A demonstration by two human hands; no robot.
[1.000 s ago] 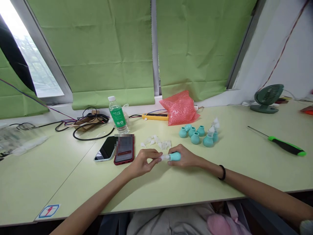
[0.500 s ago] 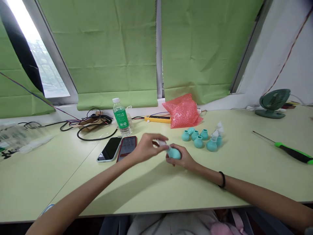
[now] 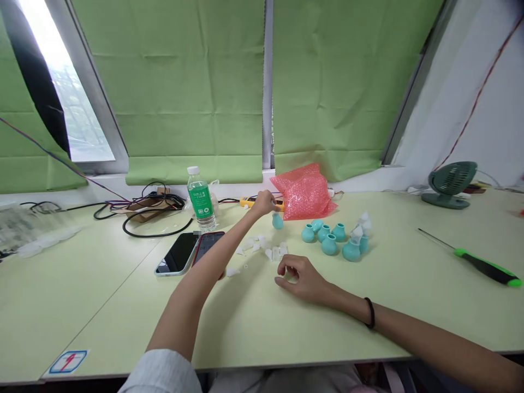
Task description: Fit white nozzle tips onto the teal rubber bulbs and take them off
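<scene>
My left hand reaches toward the back of the table, its fingers pinched round the top of a small teal bulb. The bulb hangs below the fingertips, its neck hidden by them. My right hand rests nearer the front edge, fingers curled with a gap to the thumb, holding nothing. Just beyond it lie small translucent white pieces. To the right stand several open-necked teal bulbs; a teal bulb with a white pointed top sits among those at the right end.
A red bubble-wrap bag lies behind, beside a yellow tool. To the left are a water bottle, two phones and coiled black cables. A screwdriver and small fan occupy the right.
My left hand has carried the teal bulb away from my right hand, toward the back. The right hand has let go of it and lowered slightly. The white pieces are now uncovered.
</scene>
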